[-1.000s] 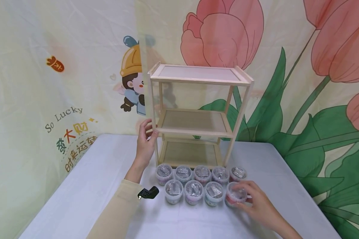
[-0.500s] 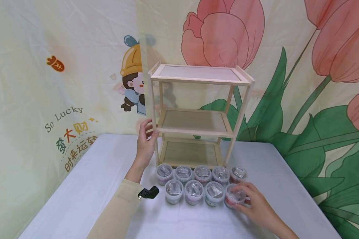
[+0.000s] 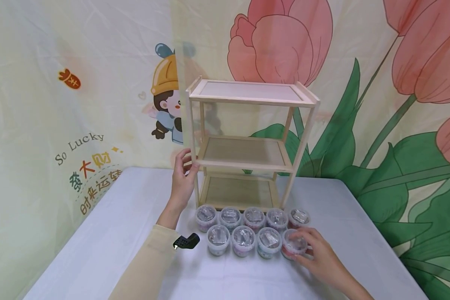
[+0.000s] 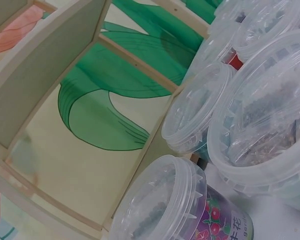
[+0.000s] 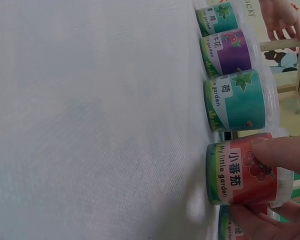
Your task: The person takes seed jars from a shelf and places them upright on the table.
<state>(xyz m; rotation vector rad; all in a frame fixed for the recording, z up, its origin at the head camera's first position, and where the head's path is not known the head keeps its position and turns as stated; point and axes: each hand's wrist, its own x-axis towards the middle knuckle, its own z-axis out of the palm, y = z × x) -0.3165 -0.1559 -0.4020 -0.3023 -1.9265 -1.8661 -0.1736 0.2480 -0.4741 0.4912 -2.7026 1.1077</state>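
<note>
My left hand [image 3: 182, 179] grips the left front post of a three-tier wooden shelf [image 3: 243, 163] at middle-tier height, thumb in front. At the right end of the front row, my right hand [image 3: 322, 257] holds a clear-lidded plastic tub [image 5: 245, 170] with a red tomato label reading "My little garden". The thumb presses one side of it and the fingers lie on the other. Beside it stand similar tubs with teal labels [image 5: 240, 102] and a purple label [image 5: 235, 50]. In the left wrist view, lidded tubs [image 4: 185, 110] with small packets inside stand before the shelf.
Several more tubs [image 3: 230, 218] form a back row close to the shelf's lower front edge. A white cloth [image 3: 225, 279] covers the table. Behind it hangs a printed backdrop [image 3: 281, 46] with tulips.
The red-labelled tub and my right hand have shifted very slightly left, closer to the neighbouring tub. My left hand keeps its place on the shelf post.
</note>
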